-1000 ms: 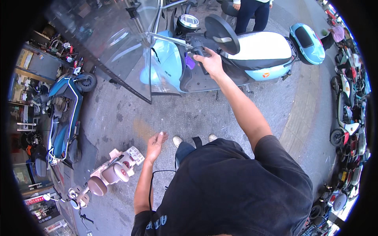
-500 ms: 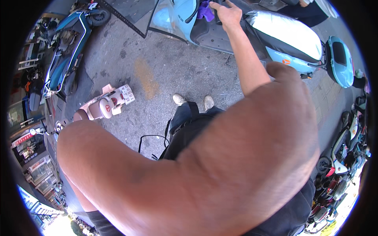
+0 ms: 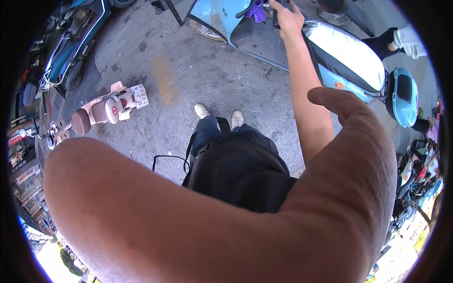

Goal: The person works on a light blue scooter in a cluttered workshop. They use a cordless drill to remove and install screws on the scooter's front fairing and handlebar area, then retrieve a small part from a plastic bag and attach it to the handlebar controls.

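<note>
Head view of a glossy, curved pale-blue scooter (image 3: 262, 45) at upper right, with right hand (image 3: 290, 21) fingers wrapped round the dark cylindrical handlebar grip (image 3: 275, 20). Just beside, a crumpled purple item (image 3: 256, 12); farther right, a silvery-white seat (image 3: 347, 49). Blocking the lower frame, a creased left hand (image 3: 330, 203), fingers' hold impossible to tell. On rough grey pavement (image 3: 226, 80), a rounded pink scooter (image 3: 106, 111); beyond the seat, a person (image 3: 381, 45) in dark trousers.

A bare left hand (image 3: 351, 158) — held low a second ago — now looms in the close foreground, the pale-blue, white-seated scooter (image 3: 340, 51) sitting higher in view.
</note>
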The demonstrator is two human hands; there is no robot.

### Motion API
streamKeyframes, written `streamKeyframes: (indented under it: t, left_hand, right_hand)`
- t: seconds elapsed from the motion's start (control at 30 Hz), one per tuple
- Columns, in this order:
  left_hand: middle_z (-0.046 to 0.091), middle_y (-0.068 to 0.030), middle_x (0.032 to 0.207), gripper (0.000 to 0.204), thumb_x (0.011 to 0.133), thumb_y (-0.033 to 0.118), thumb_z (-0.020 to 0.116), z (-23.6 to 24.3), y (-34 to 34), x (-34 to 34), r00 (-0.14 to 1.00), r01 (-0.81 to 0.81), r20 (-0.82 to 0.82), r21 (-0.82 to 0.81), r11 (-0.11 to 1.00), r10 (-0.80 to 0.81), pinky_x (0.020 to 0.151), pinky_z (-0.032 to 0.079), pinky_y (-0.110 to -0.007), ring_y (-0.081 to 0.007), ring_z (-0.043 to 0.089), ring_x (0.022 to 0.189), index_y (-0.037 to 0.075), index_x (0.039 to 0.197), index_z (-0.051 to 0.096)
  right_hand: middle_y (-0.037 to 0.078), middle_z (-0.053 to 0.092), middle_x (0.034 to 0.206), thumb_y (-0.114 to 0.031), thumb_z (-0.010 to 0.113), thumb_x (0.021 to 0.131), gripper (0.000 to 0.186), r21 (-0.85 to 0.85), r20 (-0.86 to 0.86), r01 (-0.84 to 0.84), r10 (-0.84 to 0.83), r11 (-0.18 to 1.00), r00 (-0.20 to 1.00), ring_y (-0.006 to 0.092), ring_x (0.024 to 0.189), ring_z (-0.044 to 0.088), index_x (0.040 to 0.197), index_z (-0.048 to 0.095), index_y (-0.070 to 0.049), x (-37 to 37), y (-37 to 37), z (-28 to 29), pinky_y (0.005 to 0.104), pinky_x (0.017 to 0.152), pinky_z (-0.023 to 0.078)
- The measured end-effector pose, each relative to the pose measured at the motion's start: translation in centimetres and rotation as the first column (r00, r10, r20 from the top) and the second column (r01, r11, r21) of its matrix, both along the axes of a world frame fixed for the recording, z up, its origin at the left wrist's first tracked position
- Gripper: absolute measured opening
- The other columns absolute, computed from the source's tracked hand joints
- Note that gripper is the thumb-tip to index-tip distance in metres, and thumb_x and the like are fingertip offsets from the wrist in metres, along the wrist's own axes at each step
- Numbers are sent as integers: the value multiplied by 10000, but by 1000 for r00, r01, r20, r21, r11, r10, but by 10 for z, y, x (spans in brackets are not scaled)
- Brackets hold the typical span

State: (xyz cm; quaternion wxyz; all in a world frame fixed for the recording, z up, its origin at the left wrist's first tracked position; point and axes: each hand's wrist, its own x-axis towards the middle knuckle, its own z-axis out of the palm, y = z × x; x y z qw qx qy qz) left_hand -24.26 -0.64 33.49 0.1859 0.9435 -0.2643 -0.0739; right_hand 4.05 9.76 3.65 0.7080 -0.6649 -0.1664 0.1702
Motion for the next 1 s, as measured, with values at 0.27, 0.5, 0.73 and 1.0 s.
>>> streamKeyframes:
  t: [0.27, 0.5, 0.73, 1.0]
  left_hand:
    - [633, -153, 1012, 407, 890, 292, 720, -75, 56, -36, 909, -414, -117, -134, 900, 401, 853, 533, -449, -345, 651, 980, -13, 1143, 628]
    - [660, -258, 1207, 458, 975, 382, 617, -278, 215, -175, 313, -929, -422, 50, 367, 851, 967, 503, -503, -423, 625, 1137, -40, 1151, 640]
    - [724, -240, 1010, 493, 962, 421, 635, -470, 343, -331, 8, -985, -645, 125, 116, 764, 885, 537, -454, -398, 693, 998, -28, 1158, 693]
    - [729, -216, 1004, 433, 958, 404, 639, -492, 513, -348, 101, -954, -731, 120, 273, 675, 877, 538, -444, -395, 692, 994, 2, 1099, 714]
  right_hand:
    - [129, 708, 964, -174, 868, 782, 862, -27, -32, -63, 62, 998, 998, 161, 744, 681, 1455, 425, 132, -2, -13, 3, 267, 641, 533]
    - [94, 693, 946, -147, 817, 860, 736, -78, -89, -95, 88, 992, 992, 137, 740, 653, 1452, 441, 78, -1, -13, 9, 237, 593, 502]
    - [87, 667, 1017, -218, 761, 907, 496, -342, 6, -45, 50, 939, 999, 132, 753, 617, 1298, 604, 44, -4, -19, 27, 241, 690, 504]
    - [59, 672, 1017, -295, 646, 1008, 434, -339, -227, 12, -94, 941, 969, 124, 831, 635, 1357, 565, -51, -5, -26, 33, 261, 760, 543]
